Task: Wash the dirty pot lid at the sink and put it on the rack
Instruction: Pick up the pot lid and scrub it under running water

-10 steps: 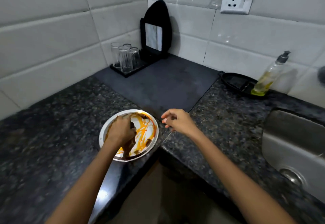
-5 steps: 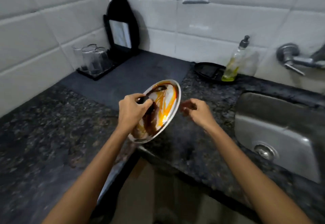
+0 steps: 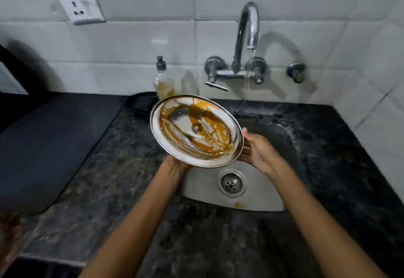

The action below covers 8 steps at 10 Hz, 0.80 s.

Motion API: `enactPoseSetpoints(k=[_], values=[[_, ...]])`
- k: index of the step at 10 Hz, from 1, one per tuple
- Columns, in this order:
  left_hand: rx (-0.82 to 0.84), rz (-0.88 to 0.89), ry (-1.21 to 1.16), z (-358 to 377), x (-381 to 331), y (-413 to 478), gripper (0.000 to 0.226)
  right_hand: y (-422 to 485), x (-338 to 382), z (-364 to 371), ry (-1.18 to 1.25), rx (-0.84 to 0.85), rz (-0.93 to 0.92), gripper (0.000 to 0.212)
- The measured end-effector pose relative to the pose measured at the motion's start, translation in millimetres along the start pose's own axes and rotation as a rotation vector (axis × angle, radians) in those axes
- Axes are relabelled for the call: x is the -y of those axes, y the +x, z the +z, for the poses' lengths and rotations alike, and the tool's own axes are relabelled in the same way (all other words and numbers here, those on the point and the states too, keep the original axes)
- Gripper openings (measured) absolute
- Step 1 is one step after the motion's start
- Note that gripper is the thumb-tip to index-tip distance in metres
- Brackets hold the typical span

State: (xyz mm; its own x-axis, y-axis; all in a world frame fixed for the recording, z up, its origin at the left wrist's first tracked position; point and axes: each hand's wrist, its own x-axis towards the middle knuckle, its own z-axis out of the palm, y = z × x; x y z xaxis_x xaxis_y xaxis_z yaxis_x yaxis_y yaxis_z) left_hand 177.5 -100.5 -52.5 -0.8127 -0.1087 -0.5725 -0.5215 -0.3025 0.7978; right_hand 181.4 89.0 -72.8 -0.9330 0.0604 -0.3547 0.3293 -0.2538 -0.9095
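Two hands point(image 3: 259, 151) on smeared pot lid point(image 3: 195, 130) above sink point(image 3: 284, 138); no legible writing.

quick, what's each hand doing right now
Left hand: mostly hidden under the pot lid, holding it from below.
Right hand: fingers closed on the lid's right rim.

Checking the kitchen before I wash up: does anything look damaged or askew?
Yes: the wall socket sits crooked, with a dark gap above its plate. The lid carries orange and brown smears, and an orange spot lies in the sink.

Head view, downward over sink point(image 3: 273, 199)
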Motion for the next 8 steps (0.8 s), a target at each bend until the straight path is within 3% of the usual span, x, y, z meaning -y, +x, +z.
enactPoseSetpoints(k=[2, 3, 4, 5, 7, 8], values=[[0.374, -0.092, -0.122, 44, 5, -5, 0.038, 17, 11, -59, 0.081, -0.112, -0.011, 0.023], [0.357, -0.136, -0.174, 37, 12, 33, 0.056, 24, 8, -84, 0.047, -0.178, -0.037, 0.026], [0.378, -0.139, -0.025, 43, 9, 54, 0.062, 21, 11, -94, 0.016, -0.241, -0.094, 0.026], [0.377, -0.051, 0.153, 59, -5, 56, 0.037, 20, 15, -94, -0.043, -0.263, -0.103, 0.022], [0.243, 0.169, 0.311, 45, -46, 63, 0.018, 26, 20, -77, -0.102, -0.126, 0.130, 0.018], [0.149, 0.392, 0.465, 26, -70, 70, 0.019, 30, 14, -61, -0.171, -0.114, 0.158, 0.037]])
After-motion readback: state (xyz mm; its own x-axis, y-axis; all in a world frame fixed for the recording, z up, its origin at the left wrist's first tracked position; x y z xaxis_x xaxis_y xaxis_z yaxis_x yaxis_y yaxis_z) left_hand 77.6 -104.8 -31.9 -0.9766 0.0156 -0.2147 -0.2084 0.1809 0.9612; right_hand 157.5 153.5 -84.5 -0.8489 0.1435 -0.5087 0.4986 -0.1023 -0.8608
